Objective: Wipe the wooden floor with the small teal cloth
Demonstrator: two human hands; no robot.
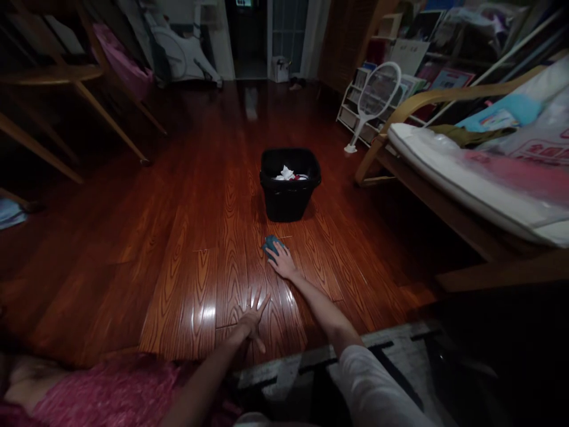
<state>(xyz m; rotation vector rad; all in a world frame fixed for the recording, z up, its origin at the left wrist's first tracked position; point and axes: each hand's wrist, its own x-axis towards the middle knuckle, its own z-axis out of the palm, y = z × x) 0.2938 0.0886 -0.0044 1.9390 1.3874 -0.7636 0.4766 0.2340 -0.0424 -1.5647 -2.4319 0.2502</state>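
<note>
My right hand [281, 261] reaches forward over a bunched dark teal cloth [272, 242] on the wooden floor. Its fingers lie over the cloth and hold it against the boards; part of the cloth is hidden under the palm. Nearer to me, my left hand [253, 320] is spread on the floor with its fingers apart and holds nothing. Just beyond the cloth stands a black bin [287, 198] with crumpled white tissue [287, 173] inside.
At right is a wooden armchair [413, 104] with bags on its pale cushion. A white racket [377, 92] leans by a shelf. Wooden chair legs [109, 121] stand at left, an exercise bike [182, 50] behind. Pink cloth [111, 391] and a patterned rug [293, 379] lie close to me.
</note>
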